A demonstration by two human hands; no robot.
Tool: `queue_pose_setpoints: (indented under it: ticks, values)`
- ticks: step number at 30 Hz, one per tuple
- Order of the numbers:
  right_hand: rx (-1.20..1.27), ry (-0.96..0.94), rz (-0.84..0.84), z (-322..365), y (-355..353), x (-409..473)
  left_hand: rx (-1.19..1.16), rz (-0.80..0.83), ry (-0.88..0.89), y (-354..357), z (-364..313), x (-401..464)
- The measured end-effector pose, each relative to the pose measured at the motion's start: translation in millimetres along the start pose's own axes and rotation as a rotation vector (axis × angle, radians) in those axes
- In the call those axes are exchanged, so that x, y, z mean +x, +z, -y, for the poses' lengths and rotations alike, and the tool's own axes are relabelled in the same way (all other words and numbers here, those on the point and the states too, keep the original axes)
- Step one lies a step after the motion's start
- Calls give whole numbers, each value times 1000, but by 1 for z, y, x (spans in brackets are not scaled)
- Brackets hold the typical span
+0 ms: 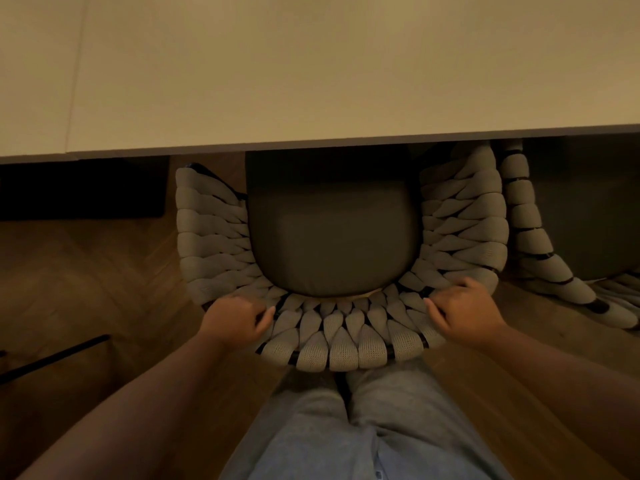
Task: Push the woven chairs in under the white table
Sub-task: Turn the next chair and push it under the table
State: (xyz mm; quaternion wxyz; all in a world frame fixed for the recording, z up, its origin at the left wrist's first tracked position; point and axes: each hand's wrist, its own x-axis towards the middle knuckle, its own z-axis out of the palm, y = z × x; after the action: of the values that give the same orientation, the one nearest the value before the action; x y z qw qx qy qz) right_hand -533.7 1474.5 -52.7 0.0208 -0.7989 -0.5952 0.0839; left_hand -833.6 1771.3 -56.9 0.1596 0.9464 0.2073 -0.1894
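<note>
A woven chair (343,341) with thick grey braided cord and a dark grey seat cushion (334,240) stands straight below me. The front of its seat is hidden under the edge of the white table (311,81). My left hand (239,320) grips the left side of the curved backrest rim. My right hand (462,315) grips the right side of the same rim. A second woven chair (540,251) stands at the right, its front also under the table.
Wooden herringbone floor (86,278) lies on both sides. A dark block (83,188) sits under the table at the left. A thin black bar (52,358) crosses the floor at the lower left. My legs in grey trousers (346,427) stand right behind the chair.
</note>
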Motion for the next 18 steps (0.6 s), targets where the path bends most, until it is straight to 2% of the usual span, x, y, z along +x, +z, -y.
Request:
queue_pose_setpoints:
  ticks: [3, 8, 18]
  values:
    - [27, 43, -45, -3, 0, 8, -27, -155, 6, -1, 5, 4]
    - [37, 54, -108, -3, -4, 19, -78, -311, -6, -12, 9, 14]
    - [5, 86, -86, -5, -1, 27, -25, -308, -29, -18, 20, 28]
